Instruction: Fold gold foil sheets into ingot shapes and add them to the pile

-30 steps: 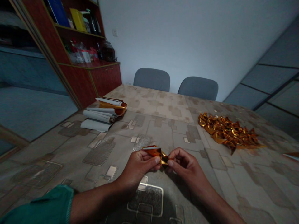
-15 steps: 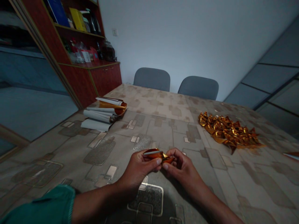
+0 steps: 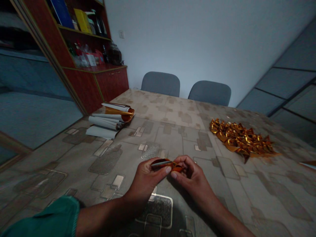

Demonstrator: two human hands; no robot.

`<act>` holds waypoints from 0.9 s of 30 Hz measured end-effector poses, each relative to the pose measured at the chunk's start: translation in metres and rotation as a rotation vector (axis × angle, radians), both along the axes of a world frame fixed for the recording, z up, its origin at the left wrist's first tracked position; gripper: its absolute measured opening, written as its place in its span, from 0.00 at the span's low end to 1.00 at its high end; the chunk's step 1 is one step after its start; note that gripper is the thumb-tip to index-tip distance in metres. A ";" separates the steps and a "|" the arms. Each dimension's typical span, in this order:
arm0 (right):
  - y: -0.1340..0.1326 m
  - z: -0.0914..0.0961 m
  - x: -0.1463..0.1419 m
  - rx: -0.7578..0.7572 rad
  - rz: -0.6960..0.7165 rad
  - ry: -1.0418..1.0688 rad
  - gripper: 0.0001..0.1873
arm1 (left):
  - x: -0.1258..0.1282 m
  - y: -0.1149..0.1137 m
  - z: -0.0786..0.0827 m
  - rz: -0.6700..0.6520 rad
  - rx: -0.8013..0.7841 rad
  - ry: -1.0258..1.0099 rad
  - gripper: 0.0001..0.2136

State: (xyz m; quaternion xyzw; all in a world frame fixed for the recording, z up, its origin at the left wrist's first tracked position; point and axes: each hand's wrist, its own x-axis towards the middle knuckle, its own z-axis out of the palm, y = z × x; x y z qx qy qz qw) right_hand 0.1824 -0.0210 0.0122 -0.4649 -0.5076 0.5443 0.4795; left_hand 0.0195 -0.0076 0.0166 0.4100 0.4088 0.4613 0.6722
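Both my hands pinch one small folded piece of gold foil paper [image 3: 166, 163] just above the table. My left hand [image 3: 146, 180] grips its left end between thumb and fingers. My right hand [image 3: 190, 176] is closed on its right end, and the two thumbs nearly touch. Much of the foil is hidden between the fingers. A pile of several folded gold foil pieces [image 3: 241, 139] lies on the table at the right. A stack of curled foil sheets [image 3: 111, 120], white side out with gold showing, lies at the left.
The table [image 3: 74, 164] wears a patterned grey-beige cover. Two grey chairs [image 3: 160, 83] [image 3: 209, 92] stand at its far side. A red-brown cabinet [image 3: 98, 79] with shelves of bottles and boxes stands at the back left. My left sleeve [image 3: 46, 219] is green.
The foil piece has been pressed flatter and lower between my fingers. My hands have closed in on each other and shifted slightly toward me.
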 end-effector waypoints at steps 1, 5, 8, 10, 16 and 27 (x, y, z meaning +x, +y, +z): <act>0.000 0.001 0.000 0.008 -0.002 -0.005 0.19 | 0.000 0.000 0.001 -0.001 0.006 0.002 0.11; -0.002 0.003 -0.001 0.015 -0.007 0.024 0.18 | -0.002 0.000 0.003 -0.010 0.024 0.022 0.10; -0.003 0.002 -0.001 0.012 -0.016 0.070 0.18 | -0.001 0.001 -0.001 -0.008 0.016 -0.006 0.09; -0.004 0.001 -0.001 0.012 -0.017 0.093 0.18 | 0.000 0.002 -0.004 -0.027 -0.004 -0.077 0.08; -0.002 -0.001 0.002 0.014 0.012 0.134 0.18 | 0.001 0.004 -0.007 -0.156 -0.038 -0.226 0.07; -0.001 -0.001 0.006 -0.026 0.092 0.092 0.21 | -0.003 0.005 -0.009 -0.090 -0.094 -0.193 0.10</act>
